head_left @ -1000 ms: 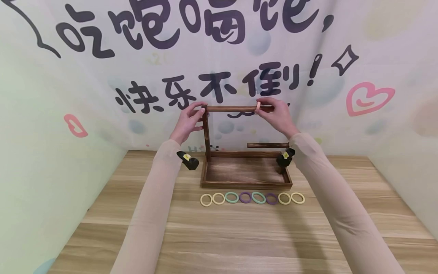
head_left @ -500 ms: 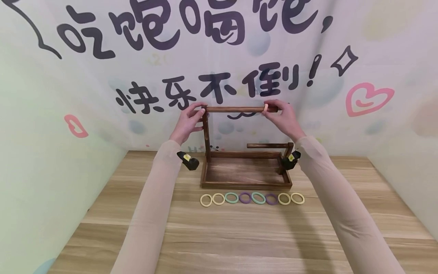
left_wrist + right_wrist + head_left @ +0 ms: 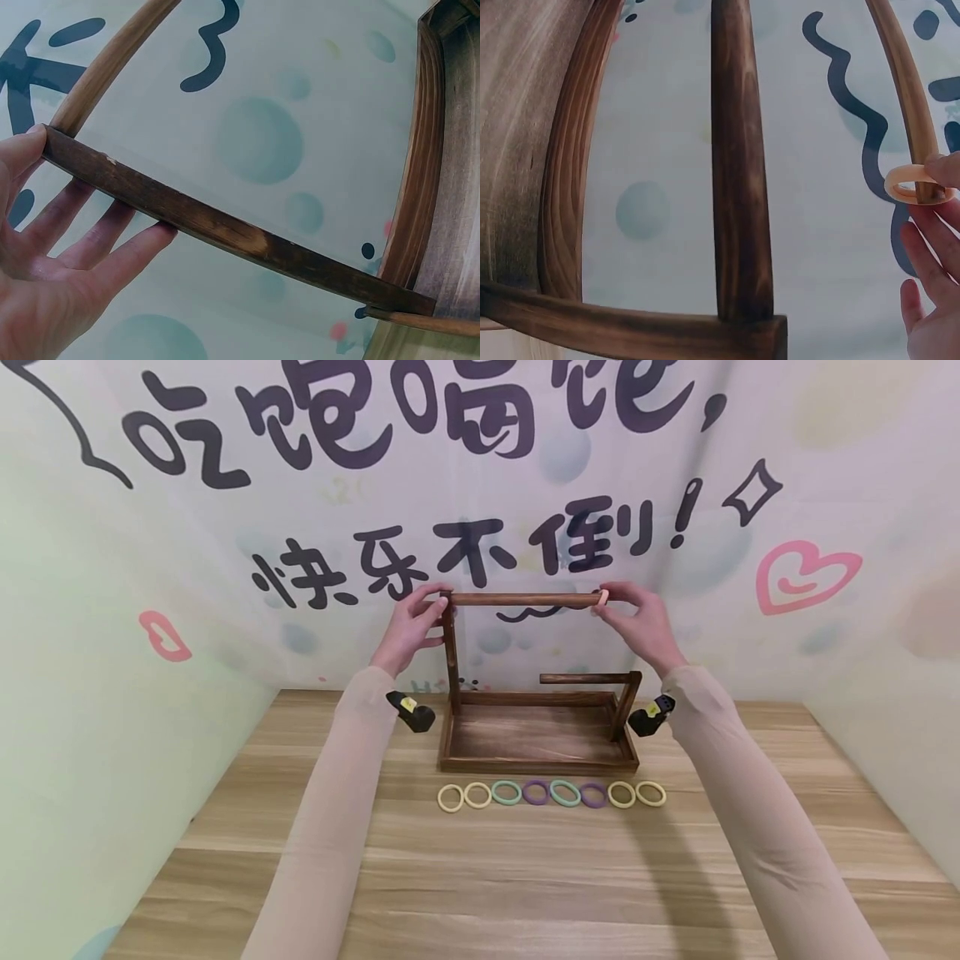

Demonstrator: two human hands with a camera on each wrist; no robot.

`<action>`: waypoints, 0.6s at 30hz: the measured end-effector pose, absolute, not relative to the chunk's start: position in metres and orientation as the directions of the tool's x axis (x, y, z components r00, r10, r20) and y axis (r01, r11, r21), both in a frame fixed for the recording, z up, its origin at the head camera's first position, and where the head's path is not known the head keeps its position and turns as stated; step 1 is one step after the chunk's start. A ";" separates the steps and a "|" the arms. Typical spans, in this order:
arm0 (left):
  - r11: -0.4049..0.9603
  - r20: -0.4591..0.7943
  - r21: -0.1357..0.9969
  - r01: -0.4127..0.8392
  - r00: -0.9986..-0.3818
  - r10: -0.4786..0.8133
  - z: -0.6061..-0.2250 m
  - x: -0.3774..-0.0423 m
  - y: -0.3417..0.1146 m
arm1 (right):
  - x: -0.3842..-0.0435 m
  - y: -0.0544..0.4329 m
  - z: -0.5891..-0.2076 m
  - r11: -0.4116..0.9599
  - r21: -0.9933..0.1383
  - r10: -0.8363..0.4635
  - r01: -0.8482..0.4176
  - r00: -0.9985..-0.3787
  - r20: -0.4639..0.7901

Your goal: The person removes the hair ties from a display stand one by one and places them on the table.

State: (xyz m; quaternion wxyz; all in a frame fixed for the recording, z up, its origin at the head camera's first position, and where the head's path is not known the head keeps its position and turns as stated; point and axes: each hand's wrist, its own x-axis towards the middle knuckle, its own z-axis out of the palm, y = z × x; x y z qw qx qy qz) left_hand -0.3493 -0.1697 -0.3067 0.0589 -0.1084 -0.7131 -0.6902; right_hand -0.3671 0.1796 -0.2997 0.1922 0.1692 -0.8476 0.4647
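A dark wooden rack has a tall post on the left that carries a long upper bar. My left hand grips the top of that post; in the left wrist view its other fingertips rest along the post's side. At the bar's free right end, my right hand pinches a peach ring between thumb and fingers. The ring encircles the very tip of the bar, as the right wrist view shows. A shorter, lower bar extends leftward from the right post.
The rack's shallow tray base stands on the wood-grain table. Along its front lies a row of several rings: cream, green, purple and others. A printed cloth wall rises close behind.
My right hand has slid the peach ring rightward along the upper bar, from partway along to its free end. My left hand has stayed at the post's top.
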 end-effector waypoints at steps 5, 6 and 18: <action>0.041 0.221 0.974 0.224 -0.973 0.068 -0.307 -0.351 -0.169 | -0.366 0.184 -0.300 0.512 -0.727 -0.080 -0.457 -0.868 0.490; 0.042 0.220 0.974 0.223 -0.973 0.066 -0.307 -0.351 -0.169 | -0.366 0.185 -0.300 0.510 -0.729 -0.079 -0.455 -0.869 0.488; 0.016 0.226 0.974 0.228 -0.972 0.066 -0.308 -0.352 -0.169 | -0.355 0.200 -0.312 0.489 -0.765 -0.070 -0.418 -0.893 0.444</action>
